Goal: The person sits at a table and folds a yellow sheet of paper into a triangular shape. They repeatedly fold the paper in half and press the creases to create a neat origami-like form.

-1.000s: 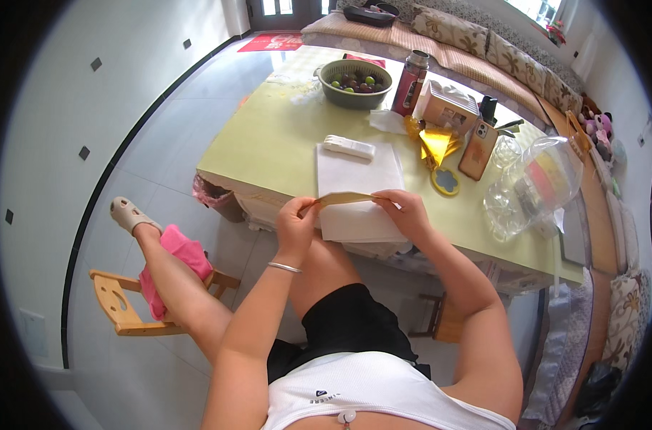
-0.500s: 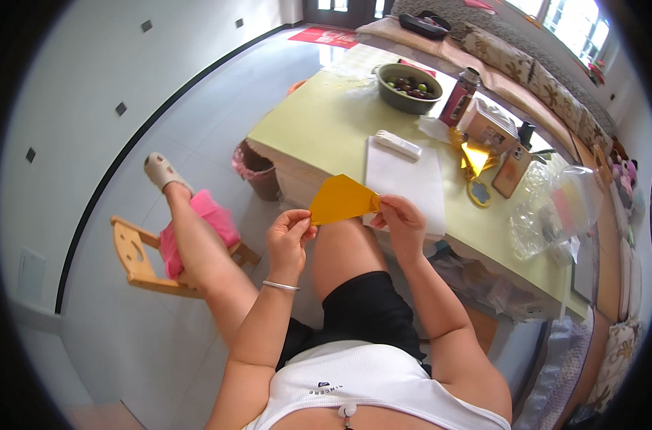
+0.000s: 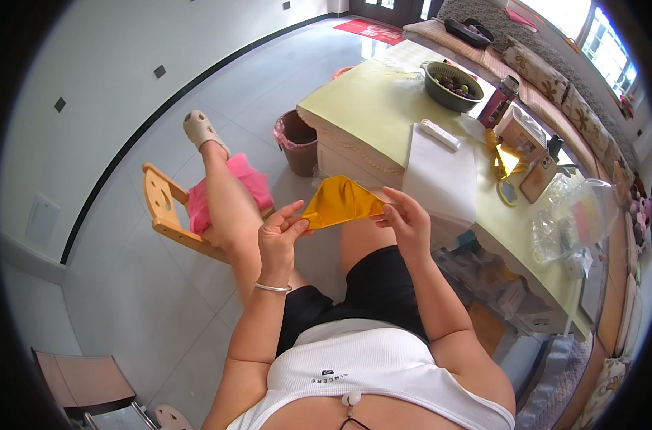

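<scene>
Now both hands, left (image 3: 281,236) and right (image 3: 406,218), are pinching the orange paper (image 3: 341,203) above the lap, fingers clamped on opposite corners. Unsupported off the tabletop (image 3: 372,118), it is probably risking a crooked crease.

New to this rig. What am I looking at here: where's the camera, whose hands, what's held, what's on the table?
There is no machine: a seated person works with bare hands. The single picture comes from a wide fisheye camera on the person's head, looking down, so straight edges bend near the rim. The left hand and right hand hold a folded orange-yellow sheet between them, above the lap. Ahead stands a pale green table with a white board, a green bowl of dark fruit, a small box and clear plastic bags. One leg rests on a small wooden chair with a pink cushion; a brown bin stands beside the table.
</scene>
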`<action>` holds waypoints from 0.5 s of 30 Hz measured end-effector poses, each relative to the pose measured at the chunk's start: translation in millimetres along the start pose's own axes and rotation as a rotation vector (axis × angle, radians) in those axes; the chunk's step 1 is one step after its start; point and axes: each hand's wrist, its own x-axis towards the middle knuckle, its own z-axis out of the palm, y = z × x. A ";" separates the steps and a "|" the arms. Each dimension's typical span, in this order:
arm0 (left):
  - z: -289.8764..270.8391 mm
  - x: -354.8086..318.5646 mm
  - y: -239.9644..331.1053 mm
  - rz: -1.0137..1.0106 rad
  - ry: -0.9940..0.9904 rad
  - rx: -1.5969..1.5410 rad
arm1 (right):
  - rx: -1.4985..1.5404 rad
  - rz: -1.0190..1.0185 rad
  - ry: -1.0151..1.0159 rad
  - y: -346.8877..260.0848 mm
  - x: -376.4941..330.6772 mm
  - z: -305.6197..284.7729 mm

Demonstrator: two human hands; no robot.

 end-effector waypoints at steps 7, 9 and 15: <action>-13.9 -19.3 14.3 0.099 0.010 0.101 | 0.061 0.192 -0.123 -3.0 -2.3 1.1; -15.3 -21.8 19.5 0.036 0.058 0.158 | 0.036 0.170 -0.140 3.1 -2.9 -1.7; -17.3 -12.8 1.6 -0.014 0.035 0.151 | -0.123 0.223 -0.217 15.7 -8.9 -16.2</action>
